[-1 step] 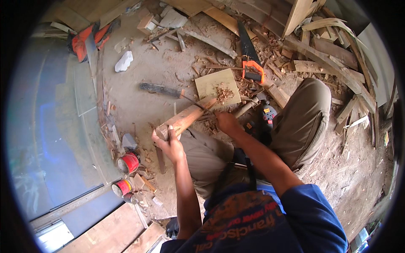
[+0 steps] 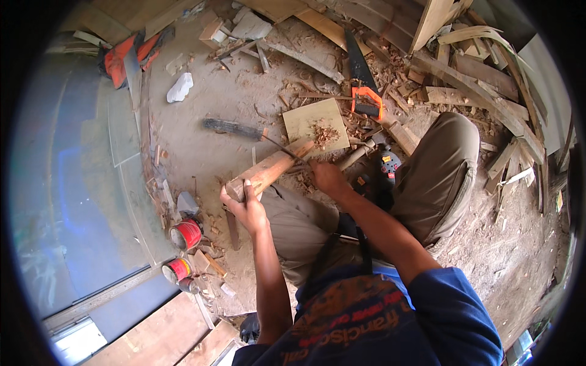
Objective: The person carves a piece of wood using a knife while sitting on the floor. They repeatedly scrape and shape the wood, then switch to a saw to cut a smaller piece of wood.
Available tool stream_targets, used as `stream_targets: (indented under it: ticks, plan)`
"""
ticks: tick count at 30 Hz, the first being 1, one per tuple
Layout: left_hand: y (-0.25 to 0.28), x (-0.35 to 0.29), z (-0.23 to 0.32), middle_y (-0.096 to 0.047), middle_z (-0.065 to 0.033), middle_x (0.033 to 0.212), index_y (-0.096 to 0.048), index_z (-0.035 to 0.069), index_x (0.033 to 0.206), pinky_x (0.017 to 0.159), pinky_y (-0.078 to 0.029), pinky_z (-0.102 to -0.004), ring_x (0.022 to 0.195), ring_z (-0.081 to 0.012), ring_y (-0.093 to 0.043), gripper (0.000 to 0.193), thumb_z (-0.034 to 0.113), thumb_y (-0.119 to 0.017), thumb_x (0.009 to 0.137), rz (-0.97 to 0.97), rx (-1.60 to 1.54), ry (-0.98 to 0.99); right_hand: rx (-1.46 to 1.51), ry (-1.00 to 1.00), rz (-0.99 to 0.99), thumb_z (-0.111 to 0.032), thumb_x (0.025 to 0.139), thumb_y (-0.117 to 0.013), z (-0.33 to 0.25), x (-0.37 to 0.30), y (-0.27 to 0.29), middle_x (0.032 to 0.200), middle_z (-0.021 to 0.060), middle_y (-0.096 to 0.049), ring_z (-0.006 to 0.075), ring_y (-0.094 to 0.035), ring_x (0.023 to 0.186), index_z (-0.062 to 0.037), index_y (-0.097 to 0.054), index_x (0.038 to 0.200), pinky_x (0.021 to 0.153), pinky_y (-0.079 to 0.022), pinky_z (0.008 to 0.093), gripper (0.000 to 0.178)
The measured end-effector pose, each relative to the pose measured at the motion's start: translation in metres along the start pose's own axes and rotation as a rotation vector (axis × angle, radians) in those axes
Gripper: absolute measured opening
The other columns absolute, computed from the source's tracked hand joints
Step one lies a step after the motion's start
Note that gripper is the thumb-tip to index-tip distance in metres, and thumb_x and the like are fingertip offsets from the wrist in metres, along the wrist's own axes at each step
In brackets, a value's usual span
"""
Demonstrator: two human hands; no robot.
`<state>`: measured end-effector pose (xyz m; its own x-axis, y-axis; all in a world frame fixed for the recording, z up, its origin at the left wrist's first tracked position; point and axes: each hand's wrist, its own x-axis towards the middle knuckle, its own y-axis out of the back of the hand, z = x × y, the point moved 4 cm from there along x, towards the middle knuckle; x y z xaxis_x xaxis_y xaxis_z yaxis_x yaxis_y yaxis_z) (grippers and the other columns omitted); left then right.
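Note:
My left hand [image 2: 248,208] grips the near left end of a pale wooden block [image 2: 268,172], thumb on top and fingers around its end. The block slants up to the right above my bent leg. At its far end my right hand [image 2: 328,178] is closed around a thin dark metal tool [image 2: 282,147]. The tool crosses over the block toward a dark, long handle-like piece [image 2: 232,127]; whether the two are joined, I cannot tell. My fingers hide the tool's right end.
Beyond the block lies a square thin board [image 2: 314,125] with wood shavings. A handsaw [image 2: 366,100] with an orange handle, a hammer [image 2: 360,154] and a black-and-red power tool [image 2: 389,163] lie to the right. Red cans [image 2: 186,233] stand at left; scrap wood [image 2: 482,97] is piled at far right.

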<state>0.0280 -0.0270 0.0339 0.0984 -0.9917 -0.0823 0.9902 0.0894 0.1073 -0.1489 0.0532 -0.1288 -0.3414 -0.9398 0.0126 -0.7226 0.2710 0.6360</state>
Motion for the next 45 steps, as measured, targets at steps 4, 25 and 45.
stream_targets:
  ticks: [4, 25, 45]
  plan:
    - [-0.012, 0.003, 0.0, -0.047, -0.0173, 0.131, -0.032, 0.003, 0.14, 0.089, -0.059, -0.0448, 0.114, -0.0262, -0.056, 0.054, 0.006, -0.064, 0.097, -0.005, 0.009, -0.009, -0.101, -0.096, -0.082, -0.016, 0.092, -0.055, 0.017, 0.013, -0.01, 0.087, 0.0219, -0.069, 0.0416, -0.069, 0.078, -0.0066, -0.062, 0.111, 0.069, -0.055, 0.0538, 0.023]
    - [-0.019, 0.004, -0.003, -0.05, -0.0169, 0.122, -0.034, -0.001, 0.136, 0.083, -0.053, -0.0342, 0.104, -0.0218, -0.056, 0.052, 0.005, -0.065, 0.095, 0.018, 0.029, -0.066, -0.07, -0.27, -0.256, -0.018, 0.085, -0.068, 0.06, 0.004, -0.004, 0.096, 0.0257, -0.07, 0.0423, -0.07, 0.083, -0.0064, -0.064, 0.121, 0.074, -0.057, 0.053, 0.038]
    - [-0.011, 0.016, 0.005, -0.049, -0.0175, 0.126, -0.036, -0.002, 0.139, 0.091, -0.051, -0.0347, 0.111, -0.0245, -0.054, 0.055, 0.009, -0.067, 0.096, 0.021, 0.13, -0.101, 0.03, -0.118, -0.078, -0.021, 0.086, -0.066, 0.027, 0.018, -0.003, 0.092, 0.0257, -0.069, 0.0438, -0.068, 0.088, -0.0021, -0.064, 0.11, 0.078, -0.054, 0.0551, 0.03]
